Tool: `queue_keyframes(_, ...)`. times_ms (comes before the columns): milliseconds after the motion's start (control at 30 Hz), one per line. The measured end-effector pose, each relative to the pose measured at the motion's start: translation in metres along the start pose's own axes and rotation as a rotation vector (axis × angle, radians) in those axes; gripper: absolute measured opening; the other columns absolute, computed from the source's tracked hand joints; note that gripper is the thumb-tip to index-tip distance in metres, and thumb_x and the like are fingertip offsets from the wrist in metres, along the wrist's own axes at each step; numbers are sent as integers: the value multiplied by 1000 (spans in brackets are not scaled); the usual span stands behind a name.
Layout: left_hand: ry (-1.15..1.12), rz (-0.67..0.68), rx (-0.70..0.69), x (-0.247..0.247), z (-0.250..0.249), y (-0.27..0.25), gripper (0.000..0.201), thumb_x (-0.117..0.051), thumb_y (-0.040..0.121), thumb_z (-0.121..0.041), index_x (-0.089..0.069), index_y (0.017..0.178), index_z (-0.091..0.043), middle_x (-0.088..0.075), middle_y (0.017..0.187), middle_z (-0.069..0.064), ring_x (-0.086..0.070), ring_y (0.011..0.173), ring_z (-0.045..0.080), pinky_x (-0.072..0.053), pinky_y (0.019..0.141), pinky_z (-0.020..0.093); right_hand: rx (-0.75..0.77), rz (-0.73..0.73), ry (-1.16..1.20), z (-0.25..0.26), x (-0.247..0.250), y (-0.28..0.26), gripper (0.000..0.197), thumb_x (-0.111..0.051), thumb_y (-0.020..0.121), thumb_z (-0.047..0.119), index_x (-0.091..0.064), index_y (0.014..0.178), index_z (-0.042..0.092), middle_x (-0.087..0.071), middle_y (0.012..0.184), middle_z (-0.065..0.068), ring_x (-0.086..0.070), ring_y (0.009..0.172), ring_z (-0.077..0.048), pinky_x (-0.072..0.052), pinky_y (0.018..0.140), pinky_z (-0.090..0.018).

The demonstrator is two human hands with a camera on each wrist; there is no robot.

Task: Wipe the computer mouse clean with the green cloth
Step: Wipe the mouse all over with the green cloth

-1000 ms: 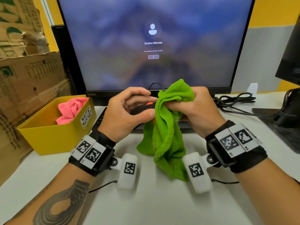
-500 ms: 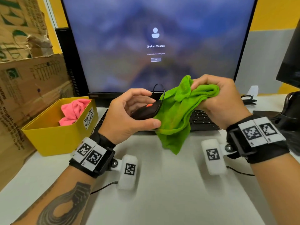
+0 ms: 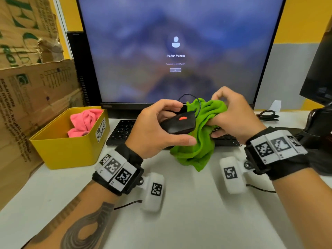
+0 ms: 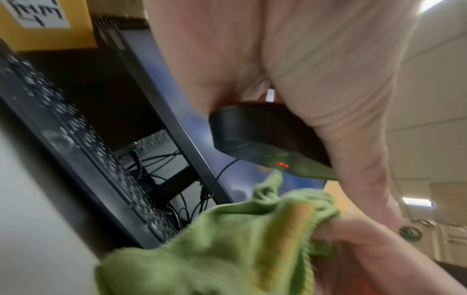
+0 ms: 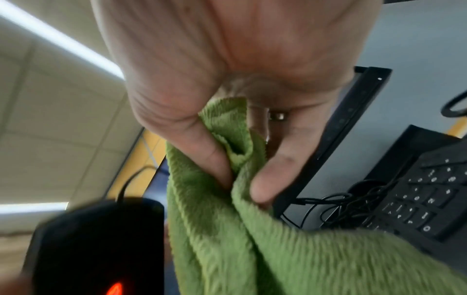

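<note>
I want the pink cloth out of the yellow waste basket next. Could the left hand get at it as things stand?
Probably not yet: the left hand grips the mouse. The pink cloth lies uncovered in the open yellow basket beside it.

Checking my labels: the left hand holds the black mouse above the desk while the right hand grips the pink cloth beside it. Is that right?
Not quite: the cloth in the right hand is green, as the head view shows. The left hand does hold the black mouse above the desk.

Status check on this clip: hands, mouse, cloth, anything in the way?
Left hand grips black mouse, lifted off desk. Right hand pinches green cloth against mouse's front end. Mouse cable loops over cloth; keyboard below.
</note>
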State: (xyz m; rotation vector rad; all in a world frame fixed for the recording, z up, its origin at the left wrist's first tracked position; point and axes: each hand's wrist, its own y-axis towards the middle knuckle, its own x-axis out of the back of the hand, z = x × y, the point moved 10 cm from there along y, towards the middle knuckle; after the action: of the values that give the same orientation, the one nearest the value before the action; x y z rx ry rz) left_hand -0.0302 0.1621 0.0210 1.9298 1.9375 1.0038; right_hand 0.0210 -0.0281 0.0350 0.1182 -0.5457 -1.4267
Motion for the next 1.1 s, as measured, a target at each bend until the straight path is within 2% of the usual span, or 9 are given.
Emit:
queue_keyframes(67, 98, -1, -48, -7, -10, 2, 86, -104, 46, -40, -66, 121, -23, -73, 112, -5, -72, 102, 15, -58, 93, 34, -27, 87, 55, 2, -15, -4, 38, -72, 66, -17, -53, 90, 6, -57, 79, -19, -61, 68, -30, -59, 63, -67)
queue_keyframes(200, 324, -27, -147, -14, -34, 4, 90, -103, 47, -44, -61, 124, -29, -64, 121, -9, -65, 105, 8, -55, 91, 29, -144, 363, 518, 1, -37, -16, 56, -51, 58, -15, -58, 111, 0, -61, 107, -24, -65, 98, -38, -58, 84, -51)
queue_keyframes(300, 402, -31, -185, -19, -45, 5, 96, -104, 45, -40, -58, 127, -26, -60, 123, -6, -64, 104, 9, -51, 91, 24, -177, 520, 668, 10, -46, -29, 66, -55, 64, -13, -54, 129, 2, -61, 117, -24, -65, 103, -38, -59, 78, -47)
queue_keyframes(433, 453, -30, -190, -28, -48, 3, 109, -105, 43, -41, -50, 136, -23, -51, 129, -6, -58, 109, 9, -42, 91, 8, -147, 410, 621, 6, -37, -30, 53, -64, 74, -12, -59, 124, 6, -61, 117, -22, -64, 104, -38, -61, 76, -45)
queue_keyframes(567, 252, -89, 127, -14, -15, 1, 130, -106, 43, -34, -31, 149, -30, -50, 141, -4, -55, 125, 12, -48, 105, 28, -130, 360, 666, 6, -25, -33, 54, -61, 80, -19, -59, 126, 9, -63, 116, -18, -62, 109, -36, -59, 86, -47)
queue_keyframes(633, 42, -22, 325, -15, 7, -6, 112, -103, 56, -13, -38, 145, -28, -64, 127, -2, -69, 109, 13, -60, 89, 38, -124, 317, 701, 6, -20, -33, 48, -56, 85, -18, -61, 123, 11, -64, 113, -16, -62, 108, -33, -59, 87, -45)
queue_keyframes(733, -145, 145, 459, -28, 20, -14, 65, -83, 77, 12, -59, 134, -6, -74, 105, 7, -73, 78, 11, -59, 59, 29, -104, 302, 686, 4, -19, -34, 43, -65, 81, -11, -65, 119, 9, -63, 111, -18, -61, 105, -32, -59, 87, -41)
queue_keyframes(967, -83, 158, 357, -24, 15, -7, 45, -79, 81, 11, -72, 123, -4, -77, 113, 21, -75, 101, 31, -62, 86, 41, -63, 273, 509, 2, -24, -31, 77, -86, 57, -14, -61, 128, -2, -69, 110, -17, -69, 94, -27, -61, 84, -33)
queue_keyframes(1100, -49, 152, 365, -21, 13, -10, 38, -78, 83, 11, -74, 118, -3, -79, 100, 18, -75, 84, 21, -63, 72, 32, -48, 226, 370, 6, -17, -31, 71, -88, 50, -2, -66, 118, -8, -71, 103, -11, -70, 88, -27, -62, 74, -34)
